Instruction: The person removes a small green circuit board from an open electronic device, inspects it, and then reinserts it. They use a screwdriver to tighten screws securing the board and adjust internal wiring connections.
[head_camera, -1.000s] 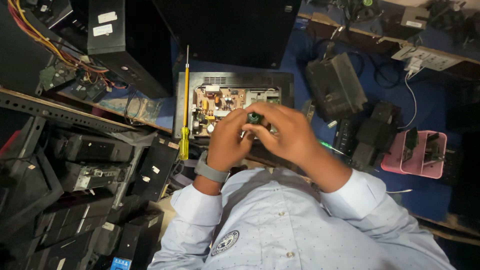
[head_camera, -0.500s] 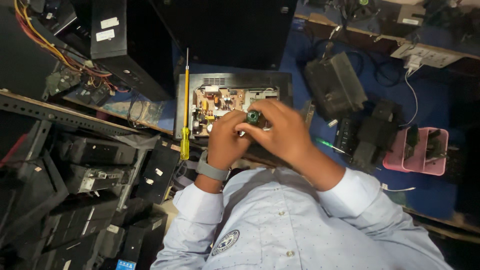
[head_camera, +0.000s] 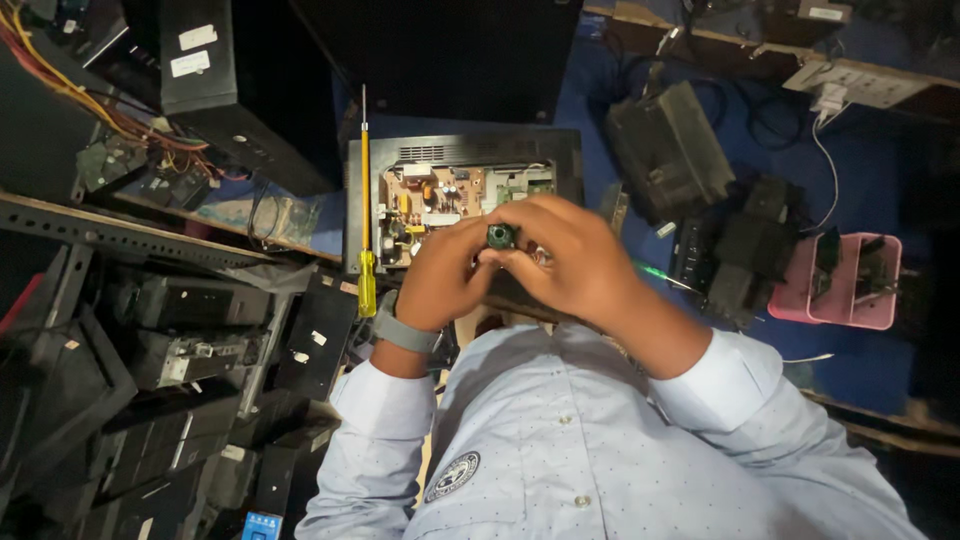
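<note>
Blue bench (head_camera: 860, 200): both hands, L (head_camera: 440, 275) + R (head_camera: 570, 260), grip small green part (head_camera: 500, 236)

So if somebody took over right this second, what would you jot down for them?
Left hand and right hand: together, fingers pinching a small dark green round part.
Beneath them: an open black case with its circuit board bare.
Yellow screwdriver lies unheld along the case's left edge.
Done: the board is exposed.
Left: the part is not set down yet.
</note>
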